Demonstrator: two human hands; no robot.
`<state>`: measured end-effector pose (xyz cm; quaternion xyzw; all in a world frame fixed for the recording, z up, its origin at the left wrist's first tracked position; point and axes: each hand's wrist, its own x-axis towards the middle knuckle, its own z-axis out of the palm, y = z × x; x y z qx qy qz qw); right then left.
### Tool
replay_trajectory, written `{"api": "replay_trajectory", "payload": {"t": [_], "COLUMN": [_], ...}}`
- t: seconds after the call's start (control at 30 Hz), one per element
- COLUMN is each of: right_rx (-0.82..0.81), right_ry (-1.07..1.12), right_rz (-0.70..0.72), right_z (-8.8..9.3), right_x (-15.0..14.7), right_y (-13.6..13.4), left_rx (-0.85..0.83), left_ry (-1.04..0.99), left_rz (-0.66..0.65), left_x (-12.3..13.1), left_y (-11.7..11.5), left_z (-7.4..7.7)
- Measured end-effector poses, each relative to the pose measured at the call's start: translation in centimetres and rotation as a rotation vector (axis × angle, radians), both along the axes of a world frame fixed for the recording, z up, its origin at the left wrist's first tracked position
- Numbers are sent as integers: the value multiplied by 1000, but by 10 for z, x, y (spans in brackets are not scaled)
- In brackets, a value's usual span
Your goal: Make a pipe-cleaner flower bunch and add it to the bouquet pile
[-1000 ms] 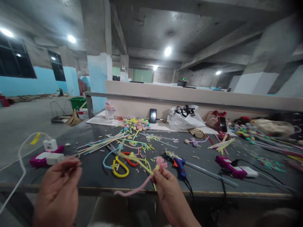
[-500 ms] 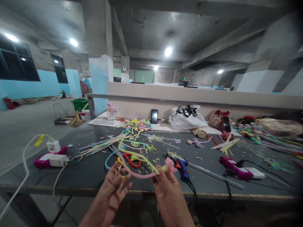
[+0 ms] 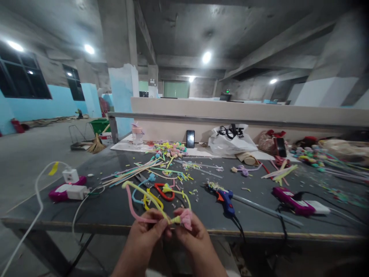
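In the head view, take the blue glue gun [image 3: 228, 203] on the dark table [image 3: 115, 209] as the landmark. Beyond it, at the back, slumps a white plastic bag [image 3: 230, 143] with bold black lettering; creases and a black handle break the word up, and only an ending like "SS" can be made out. Well to the left of the gun, past the table's end, a white bucket [image 3: 106, 136] carries red marks too small to read. The magenta power strip [image 3: 291, 201] to its right and the magenta power strip [image 3: 59, 192] far to its left bear pale panels whose print is illegible.

Both hands are to the left of the gun and nearer the wearer, at the table's front edge, forearms rising from below and angled inward, fingertips almost meeting. The left hand [image 3: 151, 232] has its thumb and fingers pinched on a yellow fuzzy stem [image 3: 145, 193] and a pink fuzzy stem [image 3: 132, 207], which arch away to the left. The right hand [image 3: 191, 232] is curled, its fingers grasping at the pink flower [image 3: 186, 219], whose yellow base points toward the left thumb. So the flower sits between the hands, nearer the wearer than the gun and to its left. Scissors [image 3: 167, 198] with red and yellow loops lie left of the gun, just beyond the hands.
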<state>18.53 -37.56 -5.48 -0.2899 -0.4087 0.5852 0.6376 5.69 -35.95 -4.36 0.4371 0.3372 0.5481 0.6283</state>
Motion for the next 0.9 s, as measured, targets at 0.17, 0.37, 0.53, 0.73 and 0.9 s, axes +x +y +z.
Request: {"api": "replay_trajectory", "payload": {"t": [0.17, 0.37, 0.53, 0.73, 0.9], "right_rx": [-136, -224, -339, -524, -572], "right_ry": [-52, -613, -300, 13, 159], "right_rz": [82, 171, 298, 509, 664], "right_z": [18, 27, 23, 14, 8], "right_x": [19, 19, 17, 15, 12], "right_y": [-7, -7, -11, -13, -14], "left_rx": [71, 13, 18, 98, 163], "left_ry": [333, 288, 217, 221, 283], "left_rz": [-60, -233, -352, -440, -400], "left_x": [-17, -13, -12, -20, -24], "left_y": [-5, -3, -1, -1, 1], "left_z": [8, 6, 2, 8, 9]}}
